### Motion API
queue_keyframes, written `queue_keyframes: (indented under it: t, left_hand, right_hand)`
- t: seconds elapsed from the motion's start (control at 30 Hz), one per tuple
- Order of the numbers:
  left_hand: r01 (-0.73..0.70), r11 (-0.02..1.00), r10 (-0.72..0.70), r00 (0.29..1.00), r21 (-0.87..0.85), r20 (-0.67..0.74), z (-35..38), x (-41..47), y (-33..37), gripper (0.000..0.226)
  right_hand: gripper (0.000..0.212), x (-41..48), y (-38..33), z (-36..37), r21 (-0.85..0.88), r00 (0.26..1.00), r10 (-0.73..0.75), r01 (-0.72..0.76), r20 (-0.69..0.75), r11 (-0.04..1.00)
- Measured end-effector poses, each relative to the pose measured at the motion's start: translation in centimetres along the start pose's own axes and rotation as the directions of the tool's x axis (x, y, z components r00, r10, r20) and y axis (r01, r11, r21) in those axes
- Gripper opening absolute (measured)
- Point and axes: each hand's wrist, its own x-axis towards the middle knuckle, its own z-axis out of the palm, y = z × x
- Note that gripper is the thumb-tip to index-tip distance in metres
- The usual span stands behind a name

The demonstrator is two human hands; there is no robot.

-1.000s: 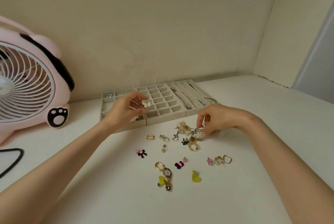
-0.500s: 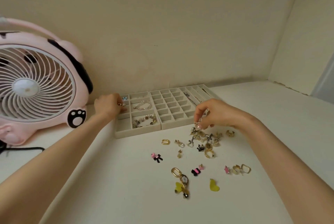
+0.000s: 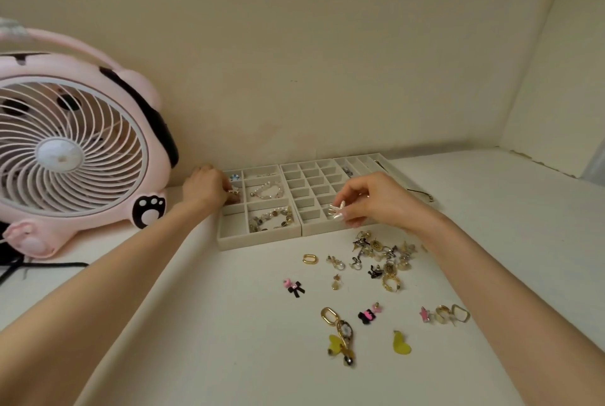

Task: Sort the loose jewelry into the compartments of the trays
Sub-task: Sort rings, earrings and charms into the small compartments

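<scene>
Head view: placing step, mid-sort, with both hands at the trays and a piece in each.
Table [image 3: 229, 356]: wide bare stretch at the near edge and out to the right, so there's good room for the arms.
Fan [image 3: 65, 156]: close on the left, just beside the left wrist; that side is tight.
Trays [image 3: 314, 230]: side by side, backed against the wall [image 3: 327, 61], so there's no room behind.
Left tray [image 3: 258, 240]: bracelets [image 3: 271, 220] fill two large cells.
Grid tray [image 3: 327, 229]: most cells look empty.
Left hand [image 3: 206, 189]: fingers curled, pinching a small gold star [image 3: 234, 191] over a small cell in the left column.
Right hand [image 3: 376, 202]: thumb and fingers pinch a pearl piece [image 3: 337, 210] just above the front row, near its right end.
Pile [image 3: 383, 255]: loose jewelry just in front of the grid tray, under the right wrist; strays scattered nearer.
Next move: I'd say each piece gets let go into its cell. The cells are narrow and the walls low, so it wants a fine, low release.
Risk: a dragging right wrist could scatter the pile.
</scene>
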Motion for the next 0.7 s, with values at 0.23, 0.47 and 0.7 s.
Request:
queue_keyframes:
  t: [0.23, 0.47, 0.7]
  left_hand:
    - [0.01, 0.999, -0.011, 1.0, -0.054, -0.028, 0.1, -0.5, 0.1, 0.028]
    - [0.028, 0.963, -0.079, 0.98, -0.267, -0.183, -0.6, -1.2, -2.5, 0.024]
    - [-0.069, 0.913, -0.056, 0.955, -0.402, -0.291, -0.5, -2.7, -2.9, 0.014]
  right_hand:
    - [0.014, 1.8, -1.4, 2.5, 0.077, 1.0, -0.023, 0.023, 0.004, 0.997]
    - [0.009, 6.8, -4.3, 6.2, 0.163, 0.999, 0.001, 0.004, -0.035, 0.987]
    - [0.005, 14.4, -5.3, 11.3, -0.078, 0.994, 0.043, -0.051, -0.097, 0.996]
